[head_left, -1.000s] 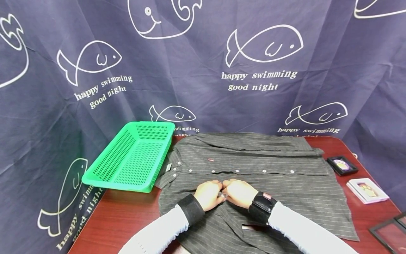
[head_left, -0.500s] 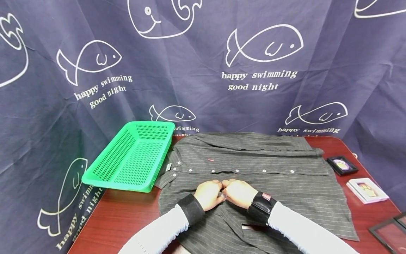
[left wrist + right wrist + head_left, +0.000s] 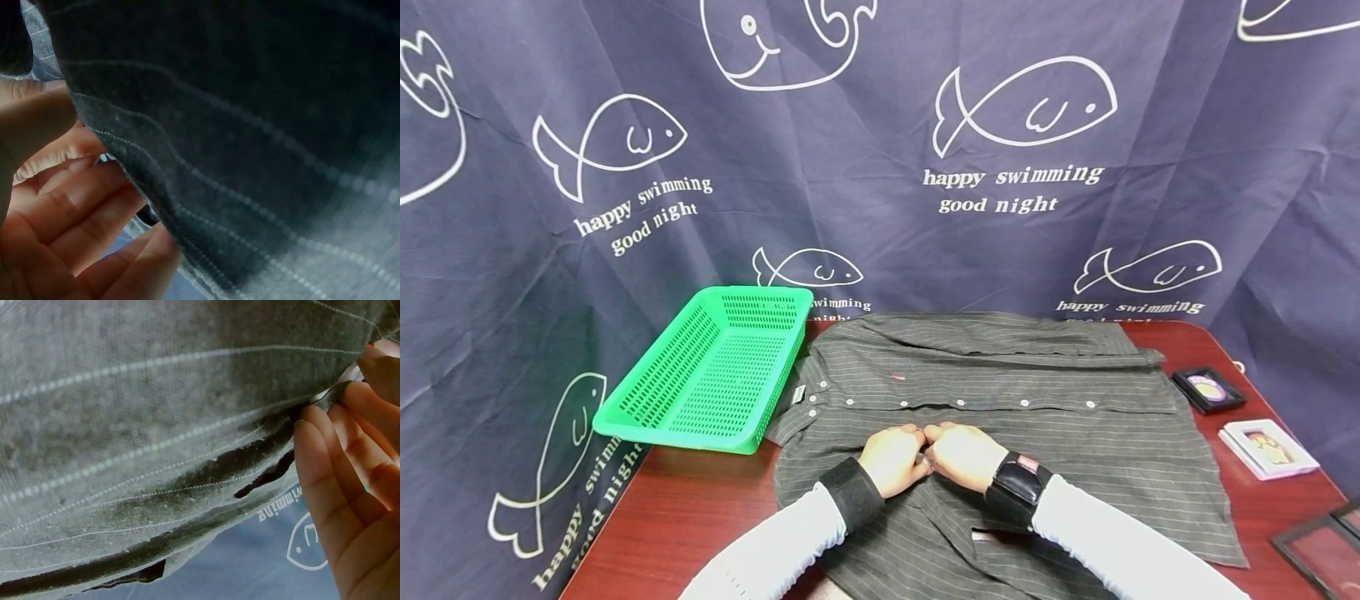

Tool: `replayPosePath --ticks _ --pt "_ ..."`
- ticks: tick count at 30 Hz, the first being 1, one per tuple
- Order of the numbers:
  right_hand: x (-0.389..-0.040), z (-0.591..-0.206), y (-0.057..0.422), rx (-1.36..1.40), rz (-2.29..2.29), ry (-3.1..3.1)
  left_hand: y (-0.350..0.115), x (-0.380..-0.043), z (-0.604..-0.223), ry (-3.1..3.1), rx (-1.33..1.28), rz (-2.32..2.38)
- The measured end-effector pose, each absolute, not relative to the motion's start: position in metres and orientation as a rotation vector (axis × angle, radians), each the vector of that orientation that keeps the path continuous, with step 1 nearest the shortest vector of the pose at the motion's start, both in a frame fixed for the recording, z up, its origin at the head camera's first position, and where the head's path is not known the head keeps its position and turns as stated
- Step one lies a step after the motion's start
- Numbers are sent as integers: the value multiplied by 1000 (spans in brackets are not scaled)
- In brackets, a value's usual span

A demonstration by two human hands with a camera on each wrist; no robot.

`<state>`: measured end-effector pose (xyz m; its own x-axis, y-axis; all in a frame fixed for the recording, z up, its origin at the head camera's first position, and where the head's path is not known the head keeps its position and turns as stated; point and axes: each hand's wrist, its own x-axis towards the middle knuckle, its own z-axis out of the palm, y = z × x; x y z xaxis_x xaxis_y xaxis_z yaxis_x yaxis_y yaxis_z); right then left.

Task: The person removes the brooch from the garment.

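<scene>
A dark grey pinstriped shirt point(image 3: 1045, 450) lies spread out with its collar to the left and a row of white buttons across it. Over its middle my left hand point(image 3: 891, 461) and right hand point(image 3: 967, 456) meet, fingertips touching or nearly so. In the left wrist view, the left hand point(image 3: 75, 212) pinches the edge of the striped cloth point(image 3: 206, 144). Seen from the right wrist, the right hand point(image 3: 356, 469) pinches a fold of the shirt point(image 3: 156, 412), with a small pale spot at its fingertips that I cannot make out. The fingers hide what lies between them.
A green perforated basket point(image 3: 722, 375) stands at the table's left. Along the right side are a small black frame point(image 3: 1209, 391), a white picture stack point(image 3: 1268, 451) and a dark-framed clear panel point(image 3: 1326, 550). A blue fish-print curtain point(image 3: 865, 167) hangs behind the red-brown table point(image 3: 700, 500).
The fingertips shift slightly where the two hands meet, the right hand moving a touch to the left. The shirt and the other things stay where they were.
</scene>
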<state>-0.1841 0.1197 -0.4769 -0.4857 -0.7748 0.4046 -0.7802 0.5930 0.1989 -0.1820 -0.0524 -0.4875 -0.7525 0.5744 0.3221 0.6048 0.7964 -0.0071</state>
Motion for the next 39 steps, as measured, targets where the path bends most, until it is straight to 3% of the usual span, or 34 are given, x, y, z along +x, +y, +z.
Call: replayPosePath --ticks 39 --pt "-191 -482 128 1358 288 -2338 -53 -182 -488 -2714 -910 -184"
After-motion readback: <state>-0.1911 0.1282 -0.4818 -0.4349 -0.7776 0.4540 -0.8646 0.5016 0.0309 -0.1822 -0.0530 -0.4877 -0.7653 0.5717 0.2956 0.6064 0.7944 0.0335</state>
